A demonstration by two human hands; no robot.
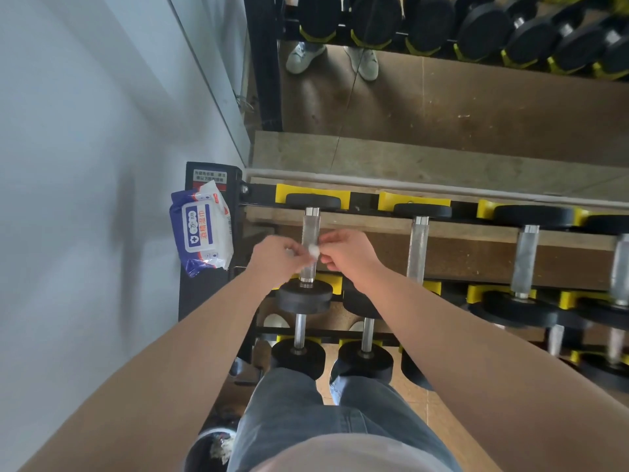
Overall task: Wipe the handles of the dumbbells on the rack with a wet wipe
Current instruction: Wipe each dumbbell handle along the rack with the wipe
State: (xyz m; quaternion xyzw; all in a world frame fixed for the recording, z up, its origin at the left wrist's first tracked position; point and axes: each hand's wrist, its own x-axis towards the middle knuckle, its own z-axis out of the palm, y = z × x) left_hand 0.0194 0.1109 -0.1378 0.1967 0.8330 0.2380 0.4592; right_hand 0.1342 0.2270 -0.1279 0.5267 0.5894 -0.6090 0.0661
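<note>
Both hands meet over the top tier of the rack, at the middle of the leftmost dumbbell's handle. The left hand and the right hand each pinch a small white wipe between fingertips, so the wad is held from both sides, bunched tight and pressed against the handle. The hands are close together, nearly touching across the bar. The image is blurred here, so the exact finger positions cannot be told.

That dumbbell lies across the top tier with one black head at the far rail and the other toward the person, resting in yellow cradles. To its right sit more dumbbells in a row, the nearest with a knurled handle, then another. A lower tier holds further dumbbells with black heads near the person's knees.

A pack of wipes lies on the rack's left end post, next to a white wall. Behind the rack a mirror reflects dumbbells and a pair of shoes. A bin stands on the floor at the person's left leg.
</note>
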